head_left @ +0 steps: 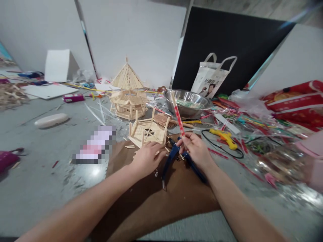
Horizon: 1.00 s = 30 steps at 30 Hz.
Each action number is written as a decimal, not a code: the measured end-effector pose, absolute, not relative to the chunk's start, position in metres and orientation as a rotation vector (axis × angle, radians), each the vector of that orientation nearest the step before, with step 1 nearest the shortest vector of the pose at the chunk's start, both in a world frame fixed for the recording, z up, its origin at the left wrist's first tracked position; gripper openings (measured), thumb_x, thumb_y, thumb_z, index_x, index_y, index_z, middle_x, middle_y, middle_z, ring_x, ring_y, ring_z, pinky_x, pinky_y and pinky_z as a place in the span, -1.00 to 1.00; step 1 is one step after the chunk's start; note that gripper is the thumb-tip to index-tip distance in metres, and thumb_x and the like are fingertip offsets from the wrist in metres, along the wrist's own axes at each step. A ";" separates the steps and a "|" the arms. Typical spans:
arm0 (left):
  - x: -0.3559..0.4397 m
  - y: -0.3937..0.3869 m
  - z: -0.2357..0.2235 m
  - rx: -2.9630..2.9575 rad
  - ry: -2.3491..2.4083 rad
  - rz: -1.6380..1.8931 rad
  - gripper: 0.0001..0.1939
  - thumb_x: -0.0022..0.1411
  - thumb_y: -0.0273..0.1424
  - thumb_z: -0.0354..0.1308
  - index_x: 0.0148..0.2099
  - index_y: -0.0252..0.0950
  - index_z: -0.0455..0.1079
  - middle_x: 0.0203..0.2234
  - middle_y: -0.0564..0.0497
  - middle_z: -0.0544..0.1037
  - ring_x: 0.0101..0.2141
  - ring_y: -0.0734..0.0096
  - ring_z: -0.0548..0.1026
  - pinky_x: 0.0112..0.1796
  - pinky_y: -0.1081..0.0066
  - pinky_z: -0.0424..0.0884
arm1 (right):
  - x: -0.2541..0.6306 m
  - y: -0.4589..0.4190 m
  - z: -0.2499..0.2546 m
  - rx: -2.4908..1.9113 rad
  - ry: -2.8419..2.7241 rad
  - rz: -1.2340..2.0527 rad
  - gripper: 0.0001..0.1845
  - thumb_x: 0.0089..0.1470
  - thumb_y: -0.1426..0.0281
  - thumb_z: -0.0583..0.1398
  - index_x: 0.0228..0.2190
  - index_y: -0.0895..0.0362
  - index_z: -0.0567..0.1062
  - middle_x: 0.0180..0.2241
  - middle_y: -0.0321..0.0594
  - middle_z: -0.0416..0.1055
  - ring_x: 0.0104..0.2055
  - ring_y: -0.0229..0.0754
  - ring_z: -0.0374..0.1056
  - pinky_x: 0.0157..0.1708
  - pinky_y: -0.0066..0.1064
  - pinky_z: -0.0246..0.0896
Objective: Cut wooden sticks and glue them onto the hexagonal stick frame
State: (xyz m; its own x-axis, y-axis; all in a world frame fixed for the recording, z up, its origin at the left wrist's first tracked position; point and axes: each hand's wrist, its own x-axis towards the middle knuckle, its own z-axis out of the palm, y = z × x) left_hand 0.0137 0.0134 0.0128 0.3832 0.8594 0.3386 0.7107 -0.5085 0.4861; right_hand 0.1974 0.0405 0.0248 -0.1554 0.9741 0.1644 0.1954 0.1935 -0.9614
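Note:
My right hand is closed around the lower end of wrapped chopsticks, a slim red-and-white sleeve with a pale wooden top, tilted up and left. Blue-handled pliers lie beneath that hand on a brown mat. My left hand is low over the mat with its fingers apart, in front of a hexagonal wooden-stick frame with short upright posts. Its fingertips are partly hidden. Short cut sticks lie left of it. Behind the frame stands a wooden-stick pavilion with a pointed roof.
A steel bowl and a paper-like bag stand behind. On the right lie a yellow glue gun with a black cord, and scattered wrappers. A blurred-out phone-like slab, a white oblong case and purple objects are left.

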 end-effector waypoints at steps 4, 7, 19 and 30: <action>0.017 0.015 0.020 2.170 1.366 0.921 -0.62 0.12 -0.24 -0.12 -0.06 -0.31 0.24 -0.27 -0.07 0.42 -0.25 0.34 0.35 -0.24 0.35 0.27 | 0.184 0.025 0.014 -1.063 -1.692 1.041 -0.81 -0.02 0.28 0.03 -0.35 0.12 0.24 -0.45 -0.27 0.36 -0.46 -0.30 0.30 -0.46 -0.46 0.18; 0.024 0.012 0.021 2.062 1.274 1.048 -0.66 0.13 -0.26 -0.12 -0.11 -0.29 0.29 -0.26 -0.06 0.42 -0.25 0.38 0.35 -0.22 0.40 0.26 | 0.177 0.019 0.005 -1.047 -1.856 0.904 -0.84 -0.04 0.32 0.05 -0.39 0.13 0.30 -0.47 -0.27 0.35 -0.44 -0.30 0.27 -0.43 -0.47 0.16; 0.022 -0.007 0.003 2.136 1.388 0.978 -0.69 0.18 -0.29 -0.25 -0.45 -0.31 0.23 -0.65 0.09 0.29 -0.59 0.56 0.24 -0.52 0.56 0.14 | 0.199 0.022 0.025 -0.894 -1.550 1.020 -0.69 -0.05 0.18 0.03 -0.38 0.13 0.40 -0.59 -0.32 0.29 -0.62 -0.35 0.20 -0.60 -0.49 0.11; 0.026 -0.005 -0.005 2.229 1.436 0.713 -0.66 0.18 -0.25 -0.33 -0.48 -0.27 0.13 -0.68 0.09 0.22 -0.64 0.53 0.17 -0.57 0.55 0.05 | 0.186 0.023 0.010 -0.849 -1.152 1.096 -0.71 -0.05 0.21 0.06 -0.57 0.17 0.38 -0.74 -0.38 0.20 -0.74 -0.43 0.13 -0.78 -0.60 -0.03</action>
